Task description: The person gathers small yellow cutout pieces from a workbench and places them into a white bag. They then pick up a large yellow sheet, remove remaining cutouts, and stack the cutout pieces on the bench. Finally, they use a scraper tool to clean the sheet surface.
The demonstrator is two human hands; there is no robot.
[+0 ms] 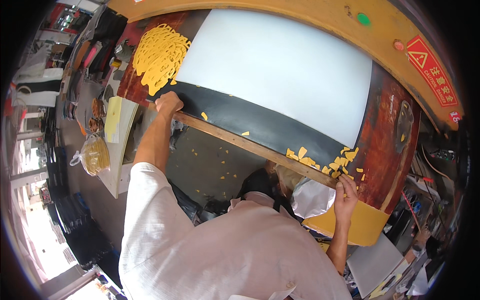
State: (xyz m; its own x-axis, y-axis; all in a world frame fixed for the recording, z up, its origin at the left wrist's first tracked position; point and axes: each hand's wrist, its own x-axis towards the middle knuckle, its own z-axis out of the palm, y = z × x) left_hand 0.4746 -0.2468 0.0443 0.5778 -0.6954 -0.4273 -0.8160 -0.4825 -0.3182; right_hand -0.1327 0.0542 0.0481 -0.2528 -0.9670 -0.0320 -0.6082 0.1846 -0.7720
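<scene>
A long black sheet [260,121] lies along the near side of the bench, bordering a large white board [285,65]. My left hand [170,102] is closed at the sheet's left front corner. At the right end of the same edge, the fingers of my right hand [346,190] are pinched together, close to a cluster of small yellow scraps [340,162]. What lies under the fingertips is partly hidden. Beyond my left hand, a heap of yellow cut-out pieces [160,57] rests on the reddish bench top [385,135]. A few stray scraps dot the black sheet.
A yellow machine beam [320,15] with a green button and red warning label crosses the far side. The bench has a wooden front strip [250,147]. A bag of yellow pieces [94,155] is at the left, and scraps lie on the floor [210,160].
</scene>
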